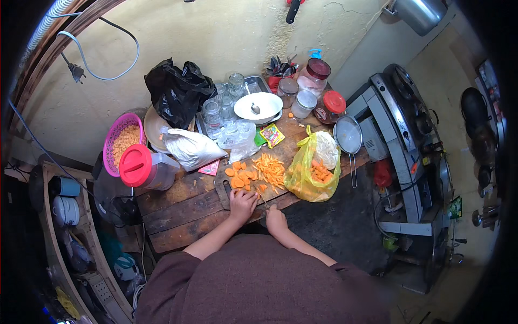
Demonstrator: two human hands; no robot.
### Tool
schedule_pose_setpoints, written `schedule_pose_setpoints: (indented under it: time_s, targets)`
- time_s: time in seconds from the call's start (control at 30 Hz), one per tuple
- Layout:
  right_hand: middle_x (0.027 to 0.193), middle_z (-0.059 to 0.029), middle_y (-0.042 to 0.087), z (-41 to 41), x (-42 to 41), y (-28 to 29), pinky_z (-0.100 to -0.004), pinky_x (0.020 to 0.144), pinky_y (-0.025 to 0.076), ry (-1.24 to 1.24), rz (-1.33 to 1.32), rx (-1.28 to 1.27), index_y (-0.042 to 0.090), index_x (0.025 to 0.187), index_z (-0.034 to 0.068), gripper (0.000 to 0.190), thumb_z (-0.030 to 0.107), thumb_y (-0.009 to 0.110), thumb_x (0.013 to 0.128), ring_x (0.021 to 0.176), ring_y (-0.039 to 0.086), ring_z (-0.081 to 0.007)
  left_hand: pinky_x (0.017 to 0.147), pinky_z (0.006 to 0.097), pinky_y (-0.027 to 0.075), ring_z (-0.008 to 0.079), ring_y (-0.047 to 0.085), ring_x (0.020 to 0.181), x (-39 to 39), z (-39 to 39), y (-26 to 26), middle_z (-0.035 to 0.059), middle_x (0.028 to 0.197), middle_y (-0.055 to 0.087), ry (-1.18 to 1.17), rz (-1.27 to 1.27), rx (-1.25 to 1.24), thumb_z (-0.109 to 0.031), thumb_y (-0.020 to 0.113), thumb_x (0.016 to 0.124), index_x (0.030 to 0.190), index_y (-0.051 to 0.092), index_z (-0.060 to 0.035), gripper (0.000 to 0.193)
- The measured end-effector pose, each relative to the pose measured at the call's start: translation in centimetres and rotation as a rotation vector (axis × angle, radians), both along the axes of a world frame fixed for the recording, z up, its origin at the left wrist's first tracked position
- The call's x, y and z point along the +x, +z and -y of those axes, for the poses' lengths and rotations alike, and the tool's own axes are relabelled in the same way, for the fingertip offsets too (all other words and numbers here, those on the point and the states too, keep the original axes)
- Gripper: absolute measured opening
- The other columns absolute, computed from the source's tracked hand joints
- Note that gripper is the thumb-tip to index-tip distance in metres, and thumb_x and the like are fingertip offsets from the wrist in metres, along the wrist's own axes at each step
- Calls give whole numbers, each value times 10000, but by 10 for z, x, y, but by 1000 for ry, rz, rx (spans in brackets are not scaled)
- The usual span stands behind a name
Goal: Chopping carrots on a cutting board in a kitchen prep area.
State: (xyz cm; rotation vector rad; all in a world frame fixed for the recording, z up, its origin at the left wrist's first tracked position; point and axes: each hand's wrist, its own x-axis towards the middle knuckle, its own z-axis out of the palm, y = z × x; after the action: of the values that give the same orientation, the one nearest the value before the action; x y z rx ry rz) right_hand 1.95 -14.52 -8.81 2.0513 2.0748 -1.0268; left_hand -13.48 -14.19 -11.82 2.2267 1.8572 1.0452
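My right hand is closed around the handle of a knife, at the near edge of a wooden table. The knife's thin blade points away over the cutting board. Just left of the blade, my left hand rests on the board with bent fingers, holding down a carrot piece mostly hidden under the fingertips. Beyond that hand lie round carrot slices. A pile of carrot strips sits to their right. A yellow plastic bag with orange pieces and a pale vegetable stands at the right.
A red-lidded pitcher, a pink basket and a white bag stand at the left. Glass mugs, a white bowl and jars line the back. A strainer overhangs the right edge near a stove.
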Motion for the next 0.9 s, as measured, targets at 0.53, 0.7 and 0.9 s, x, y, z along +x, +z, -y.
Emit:
schedule_pose_setpoints:
  time_s: [0.53, 0.7, 0.9]
  targets:
    - [789, -293, 635, -1, 1, 3, -540, 723, 502, 31, -76, 59, 496, 970, -32, 273, 240, 490, 945, 801, 631, -471, 853, 443, 403, 168, 595, 806, 2, -1, 2, -15, 892, 696, 14, 1, 10, -200, 725, 762, 861, 727, -105, 137]
    - [741, -312, 612, 2, 1, 0, -551, 676, 489, 19, -109, 94, 488, 914, -43, 247, 202, 485, 944, 755, 616, -486, 868, 448, 393, 159, 583, 802, 3, -1, -1, -26, 895, 693, 16, -3, 13, -199, 712, 766, 852, 725, -108, 126]
    - [753, -301, 623, 1, -4, -6, -539, 682, 498, -5, -85, 80, 494, 913, -49, 251, 200, 481, 944, 753, 624, -478, 879, 444, 383, 150, 573, 798, 4, -1, -4, -37, 876, 685, 13, 6, 11, -194, 702, 767, 838, 722, -106, 114]
